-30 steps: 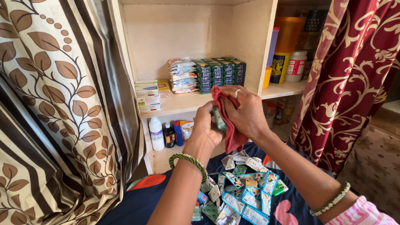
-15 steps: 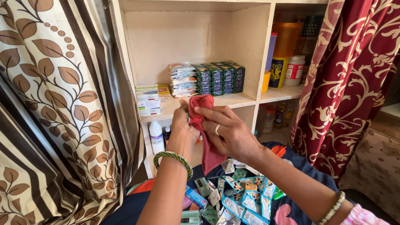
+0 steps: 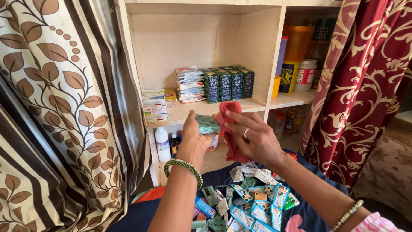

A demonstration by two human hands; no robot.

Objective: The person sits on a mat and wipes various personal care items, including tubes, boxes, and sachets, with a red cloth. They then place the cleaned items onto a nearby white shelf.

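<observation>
Holding a small green packet (image 3: 207,124) between thumb and fingers, the left hand (image 3: 195,137) is raised in front of the wooden shelf unit (image 3: 257,56), closed on the packet, which lies flat across the fingertips. Just to the right of it, the right hand (image 3: 253,137) is closed on a red cloth (image 3: 231,129); the cloth is bunched at the top near the fingers and hangs down below the palm, and its upper edge touches or almost touches the right end of the packet. A ring sits on one finger of the right hand, and a green bangle (image 3: 182,165) goes around the left wrist. Near the person, below both hands, a heap of small sachets and packets (image 3: 249,202) in blue, green and silver lies on a dark blue cloth (image 3: 141,212). Farther away, on the shelf behind the hands, stand a row of dark green packs (image 3: 229,83), a stack of white pouches (image 3: 189,83) to the left of them, and some white boxes (image 3: 153,104) at the far left. On the lower shelf a white bottle (image 3: 162,144) is visible beside small dark bottles. A brown leaf-pattern curtain (image 3: 64,107) hangs at the left, and a dark red curtain (image 3: 365,81) at the right.
</observation>
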